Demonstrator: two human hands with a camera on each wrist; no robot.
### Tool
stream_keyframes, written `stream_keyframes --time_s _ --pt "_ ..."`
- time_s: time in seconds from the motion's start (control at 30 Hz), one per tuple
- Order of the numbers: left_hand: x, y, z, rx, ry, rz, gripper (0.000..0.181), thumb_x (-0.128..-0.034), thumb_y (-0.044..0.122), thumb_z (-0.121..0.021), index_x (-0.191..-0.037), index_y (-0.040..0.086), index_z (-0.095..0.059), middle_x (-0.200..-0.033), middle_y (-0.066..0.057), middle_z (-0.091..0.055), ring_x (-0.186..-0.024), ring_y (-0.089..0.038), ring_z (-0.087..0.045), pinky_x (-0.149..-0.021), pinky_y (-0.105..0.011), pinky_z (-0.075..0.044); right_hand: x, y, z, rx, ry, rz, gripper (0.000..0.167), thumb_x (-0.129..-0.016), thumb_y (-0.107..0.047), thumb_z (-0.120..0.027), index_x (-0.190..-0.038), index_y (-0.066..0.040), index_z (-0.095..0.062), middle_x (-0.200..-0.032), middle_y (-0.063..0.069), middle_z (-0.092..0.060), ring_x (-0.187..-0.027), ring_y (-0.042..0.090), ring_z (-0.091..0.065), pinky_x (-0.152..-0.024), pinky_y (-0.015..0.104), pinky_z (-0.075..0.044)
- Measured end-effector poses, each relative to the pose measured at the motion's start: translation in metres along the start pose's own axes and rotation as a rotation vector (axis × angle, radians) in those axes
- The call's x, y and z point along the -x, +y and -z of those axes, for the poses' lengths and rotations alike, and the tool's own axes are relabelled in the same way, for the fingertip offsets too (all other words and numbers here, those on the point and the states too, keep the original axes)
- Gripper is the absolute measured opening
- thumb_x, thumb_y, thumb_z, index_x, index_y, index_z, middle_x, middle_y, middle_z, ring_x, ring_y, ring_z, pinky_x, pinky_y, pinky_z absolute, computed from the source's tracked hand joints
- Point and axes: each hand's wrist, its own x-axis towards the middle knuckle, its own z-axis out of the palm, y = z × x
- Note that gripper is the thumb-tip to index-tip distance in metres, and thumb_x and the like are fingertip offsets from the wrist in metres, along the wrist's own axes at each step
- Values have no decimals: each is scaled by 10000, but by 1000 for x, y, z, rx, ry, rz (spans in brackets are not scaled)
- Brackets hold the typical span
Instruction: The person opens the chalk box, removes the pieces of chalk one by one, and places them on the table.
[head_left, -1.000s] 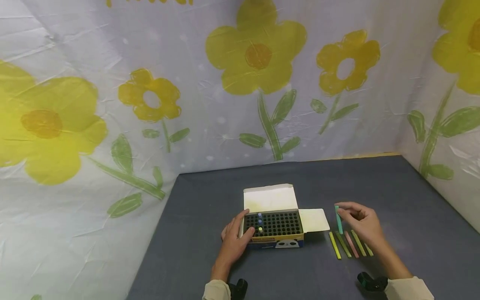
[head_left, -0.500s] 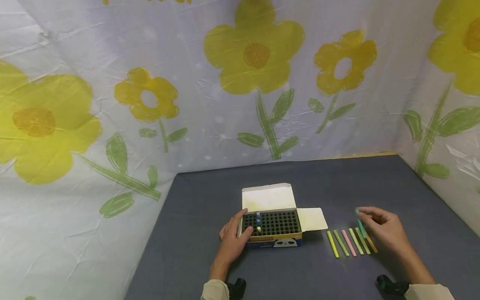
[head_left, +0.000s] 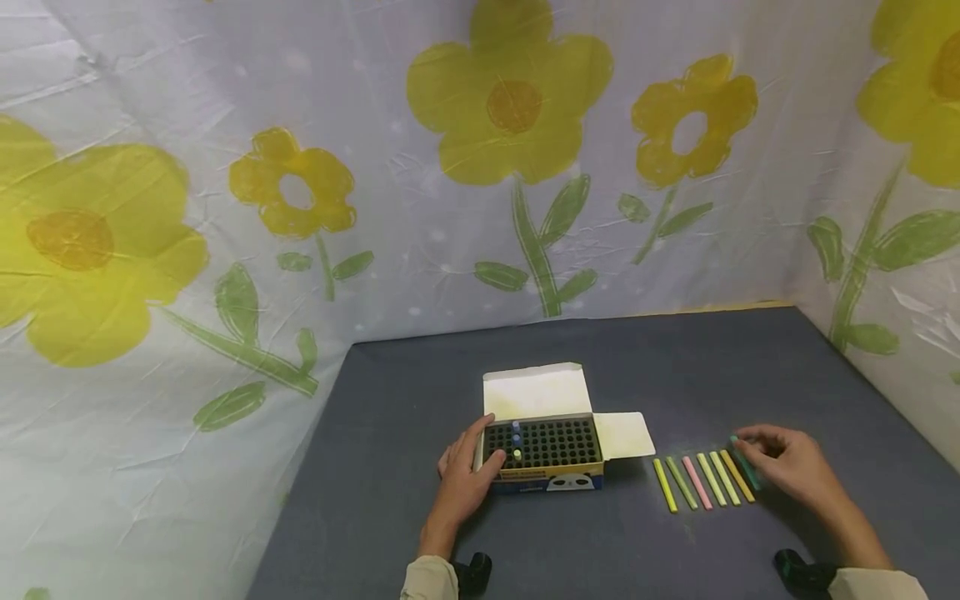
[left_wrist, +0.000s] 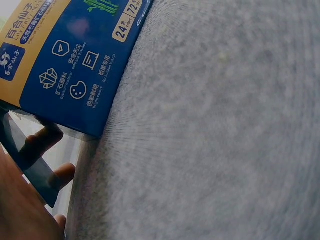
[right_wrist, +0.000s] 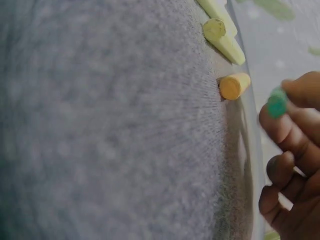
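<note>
An open chalk box [head_left: 517, 482] with a black holed insert stands on the table; two blue chalk ends and a pale yellow one show in its left part. My left hand [head_left: 460, 490] holds the box's left end, thumb at the front edge. The left wrist view shows the box's printed blue side [left_wrist: 75, 95]. Between thumb and fingertips my right hand [head_left: 801, 468] pinches a green chalk stick [right_wrist: 276, 103], just right of an orange chalk stick [head_left: 737, 476]. In the right wrist view the green stick is apart from the orange one; whether it touches the table, I cannot tell.
Left of the orange stick lie a yellow chalk stick [head_left: 664, 485], a pink chalk stick [head_left: 697, 482] and several greenish ones in a slanted row. The box's white lid [head_left: 537, 392] is folded back, and its side flap [head_left: 625, 435] sticks out rightward. A flower-printed curtain [head_left: 420, 250] borders the table.
My right hand has carried the green chalk stick rightward past the row and lowered it beside the orange stick, which is now uncovered. The left hand stays on the box.
</note>
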Motion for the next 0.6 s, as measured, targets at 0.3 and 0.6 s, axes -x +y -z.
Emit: stream_keyframes --time_s 0.3,0.6 --pt "0 0 0 0 5 0 566 -983 414 -630 -1509 447 -424 -1577 10 -465 -1489 -330 -371 -1176 -649 -57 -5 3 5 150 -112 -3 322 -998 -271 -653 -1127 17 -717 -833 20 -730 -660 90 -613 -576 336 -485" --pt "1 2 1 8 -13 25 570 -981 450 -625 -1512 450 -417 -1592 13 -443 -1503 -354 -335 -1177 -633 -50 -11 -4 9 260 -169 -15 357 -964 -285 -677 -1112 38 -699 -869 83 -729 -705 172 -645 -563 384 -503"
